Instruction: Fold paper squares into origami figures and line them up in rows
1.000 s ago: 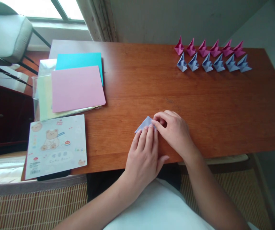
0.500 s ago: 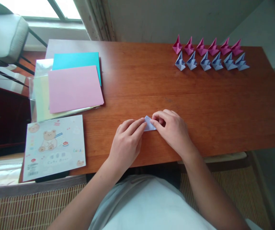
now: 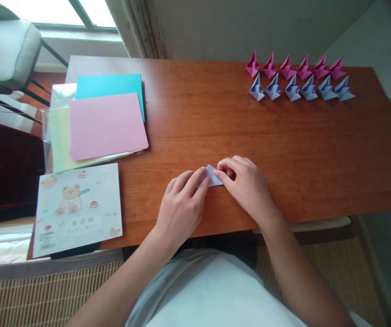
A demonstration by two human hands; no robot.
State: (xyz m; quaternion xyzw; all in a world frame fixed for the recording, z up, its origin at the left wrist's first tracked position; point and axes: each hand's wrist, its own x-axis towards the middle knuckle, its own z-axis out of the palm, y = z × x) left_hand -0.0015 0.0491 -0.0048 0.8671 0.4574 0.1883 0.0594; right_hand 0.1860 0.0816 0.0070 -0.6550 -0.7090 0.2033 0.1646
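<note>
A small pale lilac piece of folded paper lies on the table near its front edge, its pointed top facing away from me. My left hand holds its left side, fingers bent over the paper and covering that end. On the opposite side, my right hand pinches the right edge between thumb and curled index finger. Both hands rest low over the wood, so only the middle of the paper shows between them.
Pink folded paper figures stand in a row at the far right, with a row of pale blue ones before them. Pink paper sheets and a turquoise sheet lie left on the wooden table, behind a bear-printed pad.
My left hand's fingers have shifted slightly over the paper, and the fingertips now sit a little further apart. My right hand keeps its pinch almost unmoved.
</note>
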